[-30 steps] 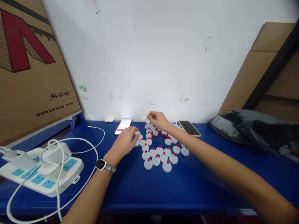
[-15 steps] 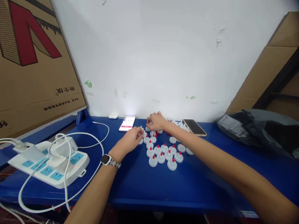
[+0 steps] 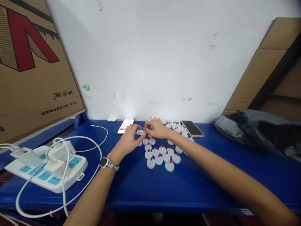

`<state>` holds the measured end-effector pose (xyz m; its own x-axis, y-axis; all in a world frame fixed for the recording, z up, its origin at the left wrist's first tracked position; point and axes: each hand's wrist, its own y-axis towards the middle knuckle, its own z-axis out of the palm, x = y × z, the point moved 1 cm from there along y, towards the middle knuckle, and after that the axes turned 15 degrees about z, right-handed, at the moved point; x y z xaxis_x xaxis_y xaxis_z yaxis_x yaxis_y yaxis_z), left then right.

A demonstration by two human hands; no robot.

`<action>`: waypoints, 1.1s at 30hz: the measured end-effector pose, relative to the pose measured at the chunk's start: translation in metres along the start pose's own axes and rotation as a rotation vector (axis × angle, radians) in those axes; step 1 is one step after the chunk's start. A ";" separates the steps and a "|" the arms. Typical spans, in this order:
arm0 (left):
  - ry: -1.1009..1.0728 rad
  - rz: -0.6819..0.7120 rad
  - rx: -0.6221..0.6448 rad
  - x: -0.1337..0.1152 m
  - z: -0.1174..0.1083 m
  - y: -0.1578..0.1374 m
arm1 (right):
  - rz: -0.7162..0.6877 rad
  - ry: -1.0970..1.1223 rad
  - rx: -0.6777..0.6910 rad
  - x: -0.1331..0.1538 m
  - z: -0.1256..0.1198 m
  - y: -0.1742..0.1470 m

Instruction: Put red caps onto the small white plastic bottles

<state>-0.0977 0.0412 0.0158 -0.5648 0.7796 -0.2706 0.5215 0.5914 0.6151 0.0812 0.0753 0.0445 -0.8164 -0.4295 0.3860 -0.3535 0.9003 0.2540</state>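
Observation:
My left hand (image 3: 129,138) grips a translucent white nozzle cap (image 3: 141,132) between thumb and fingers, tilted on its side with the spout towards the right. Close beside it my right hand (image 3: 156,128) is closed in a pinch at the spout end; whatever small piece sits in its fingertips is hidden. Below the hands stand several white caps with red tips (image 3: 159,159), upright on the blue table (image 3: 141,185). More white caps without red tips (image 3: 182,128) lie beyond my right forearm, which hides part of the group.
A lit phone (image 3: 125,126) lies left of the caps, a dark phone (image 3: 192,129) right of them. A white power strip (image 3: 56,185) with looping cables fills the left. A dark plastic bag (image 3: 249,133) lies at the right. A white earbud case (image 3: 112,118) is by the wall.
My left hand has turned and now has a white cap in its grip. My right hand has come in beside that cap. The whole view has shifted slightly.

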 end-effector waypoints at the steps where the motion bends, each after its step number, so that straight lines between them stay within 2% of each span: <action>1: 0.001 0.016 0.007 -0.003 0.001 0.001 | 0.011 0.067 -0.005 0.000 -0.004 -0.005; 5: -0.060 0.045 0.097 -0.015 0.006 0.004 | 0.043 0.217 -0.014 -0.008 -0.018 -0.029; 8: -0.045 0.077 0.097 -0.020 0.010 0.005 | 0.062 0.135 -0.038 -0.027 -0.020 -0.042; 10: -0.010 0.109 0.093 -0.021 0.012 0.006 | 0.022 0.041 0.000 -0.040 -0.018 -0.045; 16: 0.035 0.147 0.115 -0.024 0.015 0.006 | -0.108 -0.142 0.098 -0.052 -0.012 -0.034; 22: 0.024 0.132 0.128 -0.025 0.014 0.006 | -0.092 -0.138 0.108 -0.051 -0.008 -0.028; 25: 0.025 0.145 0.109 -0.030 0.011 0.007 | -0.004 0.115 0.049 -0.048 -0.011 -0.033; 30: 0.075 0.184 0.108 -0.043 0.009 0.010 | 0.167 0.835 -0.013 -0.033 -0.013 -0.044; 33: 0.127 0.180 0.121 -0.048 0.010 0.011 | 0.202 0.969 -0.092 -0.024 -0.008 -0.049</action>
<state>-0.0585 0.0129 0.0282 -0.5281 0.8468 -0.0645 0.6894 0.4718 0.5496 0.1214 0.0408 0.0299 -0.1173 -0.1785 0.9769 -0.1787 0.9715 0.1560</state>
